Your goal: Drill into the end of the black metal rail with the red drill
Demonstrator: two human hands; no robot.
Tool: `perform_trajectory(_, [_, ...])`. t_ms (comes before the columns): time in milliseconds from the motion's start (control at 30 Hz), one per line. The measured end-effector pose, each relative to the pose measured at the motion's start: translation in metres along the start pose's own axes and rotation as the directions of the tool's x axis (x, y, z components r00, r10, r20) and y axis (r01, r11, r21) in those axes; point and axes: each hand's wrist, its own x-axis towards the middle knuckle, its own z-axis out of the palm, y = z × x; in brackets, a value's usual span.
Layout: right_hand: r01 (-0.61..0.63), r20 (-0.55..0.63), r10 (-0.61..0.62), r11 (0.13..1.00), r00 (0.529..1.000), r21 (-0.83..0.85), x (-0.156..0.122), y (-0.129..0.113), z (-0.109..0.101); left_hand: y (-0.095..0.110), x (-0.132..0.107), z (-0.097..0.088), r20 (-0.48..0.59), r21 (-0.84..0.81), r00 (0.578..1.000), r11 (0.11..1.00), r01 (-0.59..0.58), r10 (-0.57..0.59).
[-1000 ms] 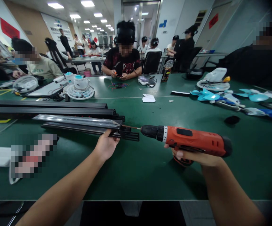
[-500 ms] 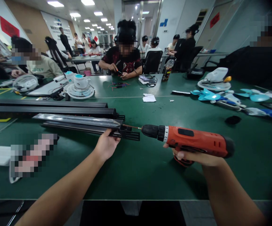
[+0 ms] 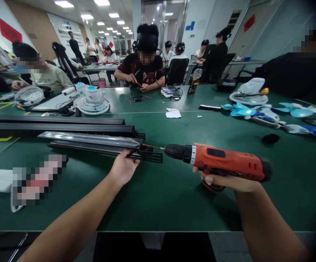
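My right hand (image 3: 226, 181) is closed around the handle of a red and black cordless drill (image 3: 229, 160), held level and pointing left. Its long thin bit (image 3: 156, 147) reaches the end of a long black profile (image 3: 92, 139) with a shiny clear strip on top. Whether the tip sits in a screw there is too small to tell. My left hand (image 3: 125, 168) grips that profile near its right end, the fingers partly hidden beneath it. A slotted black end piece (image 3: 152, 157) sticks out just right of the fingers. Two more black profiles (image 3: 56, 127) lie behind, parallel to it.
On the green table (image 3: 158, 203) stand a white fan part (image 3: 94, 100) at the back left and a bottle (image 3: 194, 83) at the back. Blue fan blades (image 3: 240, 109) lie at right, near a small black object (image 3: 271, 138). A person (image 3: 143, 62) works opposite.
The drill body has tilted very slightly in my right hand. My left hand and the black profile stay in place.
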Motion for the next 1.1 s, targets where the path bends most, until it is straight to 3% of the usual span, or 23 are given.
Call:
perform_trajectory(300, [-0.1, -0.063, 0.105, 0.992, 0.992, 0.076, 0.001, -0.004, 0.002, 0.0, 0.002, -0.002, 0.003, 0.001, 1.0, 1.0, 0.005, -0.005])
perform_trajectory(1100, [-0.131, -0.083, 0.138, 0.988, 0.987, 0.086, 0.005, -0.012, 0.004, 0.002, -0.001, 0.005, -0.028, -0.009, 0.999, 1.0, 0.027, -0.027])
